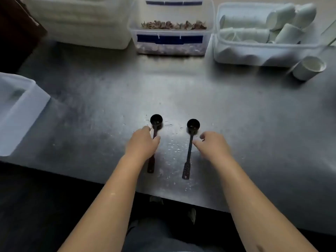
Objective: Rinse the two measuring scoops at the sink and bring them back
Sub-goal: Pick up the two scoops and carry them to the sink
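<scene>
Two black long-handled measuring scoops lie side by side on the steel counter (pixel 236 110), bowls pointing away from me, with water drops around them. My left hand (pixel 142 144) hovers over the left scoop (pixel 156 120) and covers the middle of its handle. Forefinger and thumb are spread to either side of the handle, with a gap between them. My right hand (pixel 211 145) sits just right of the right scoop (pixel 193 125). Its fingers are apart, and the thumb tip almost touches the handle. Both scoops rest flat on the counter.
A clear box of brown dried pieces (pixel 171 42) stands at the back centre, a white tub (pixel 81 33) to its left. At back right, a clear box (pixel 236 57) holds white cups, with one cup (pixel 309 70) lying beside it. A lidded box (pixel 16 113) is at left.
</scene>
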